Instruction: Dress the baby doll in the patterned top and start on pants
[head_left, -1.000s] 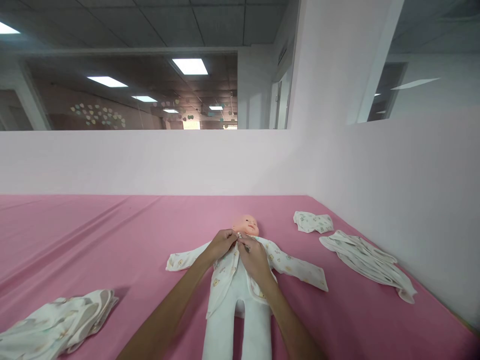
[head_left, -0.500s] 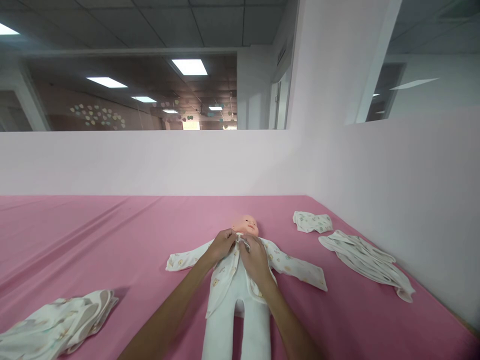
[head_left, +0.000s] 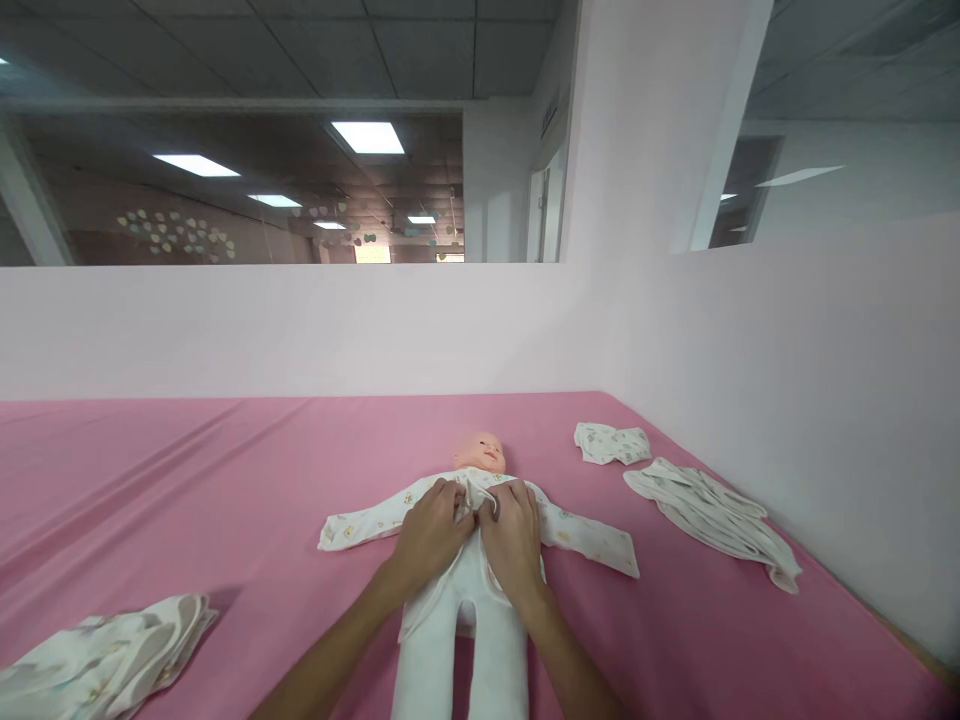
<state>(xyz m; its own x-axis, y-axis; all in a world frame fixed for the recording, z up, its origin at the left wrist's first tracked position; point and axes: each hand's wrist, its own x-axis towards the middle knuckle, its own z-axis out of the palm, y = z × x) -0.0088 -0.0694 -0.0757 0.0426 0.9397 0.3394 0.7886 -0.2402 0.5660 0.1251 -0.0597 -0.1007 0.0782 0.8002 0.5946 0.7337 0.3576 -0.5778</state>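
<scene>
The hands point(head_left: 433, 532) hide the middle of the jacket point(head_left: 477, 478), their grip unclear. The doll's legs point(head_left: 499, 650) and, toward the surface's point(head_left: 255, 500) near left corner, folded clothes point(head_left: 105, 660) are cut off.

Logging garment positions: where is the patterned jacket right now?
Lower middle of the head view: the patterned jacket is on the doll, with the left hand and right hand at its front.

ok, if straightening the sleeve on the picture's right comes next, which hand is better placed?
Likely the right hand: it's at the jacket front, on the same side as that sleeve. The left hand is farther off and would probably have to cross over the right.
</scene>
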